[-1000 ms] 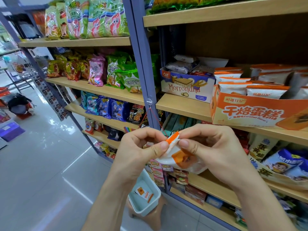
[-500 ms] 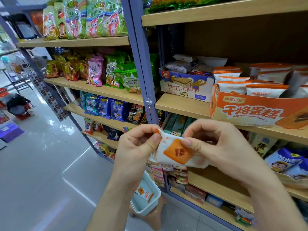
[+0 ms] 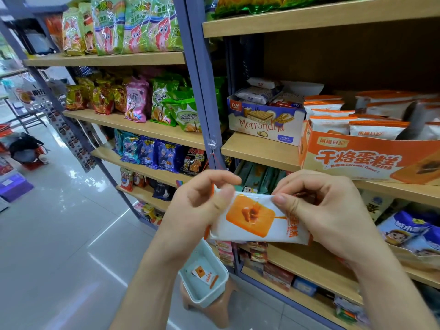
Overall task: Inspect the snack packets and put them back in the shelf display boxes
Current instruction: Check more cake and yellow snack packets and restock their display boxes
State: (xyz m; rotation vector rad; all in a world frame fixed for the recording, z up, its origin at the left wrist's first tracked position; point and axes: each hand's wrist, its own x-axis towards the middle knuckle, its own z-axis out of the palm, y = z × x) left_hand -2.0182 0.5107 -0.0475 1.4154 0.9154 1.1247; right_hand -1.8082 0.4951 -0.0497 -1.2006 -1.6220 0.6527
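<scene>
The snack packet lay lengthwise left to right, printed face toward me. My left hand and right hand pinched its two ends.

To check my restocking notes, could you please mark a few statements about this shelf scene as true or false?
1. The left hand and right hand both pinch the packet. True.
2. The packet is blue. False: it is white and orange.
3. The tub on the stool holds a spare packet. True.
4. The orange box is empty. False: the orange box holds stocked packets.
</scene>
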